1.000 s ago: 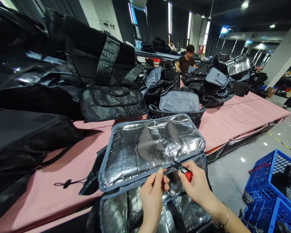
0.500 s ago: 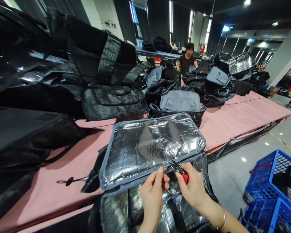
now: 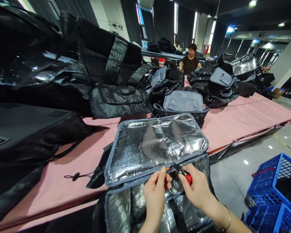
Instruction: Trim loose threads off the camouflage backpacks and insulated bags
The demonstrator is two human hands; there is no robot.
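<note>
Both hands have shifted slightly rightward along the lid's front rim. Head view: left hand (image 3: 156, 194) pinches the silver cooler bag (image 3: 157, 145) lid edge; right hand (image 3: 196, 189) closed around red-handled snips (image 3: 183, 171), at the pink table (image 3: 232, 123) near edge.

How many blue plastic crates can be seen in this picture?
2. One blue plastic crate stands on the floor at the right; a second blue crate sits nearer, at the bottom right corner. Others may lie outside the picture.

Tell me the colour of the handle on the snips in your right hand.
Red: the snips in the right hand have a red handle with dark blades, seen in the head view.
</note>
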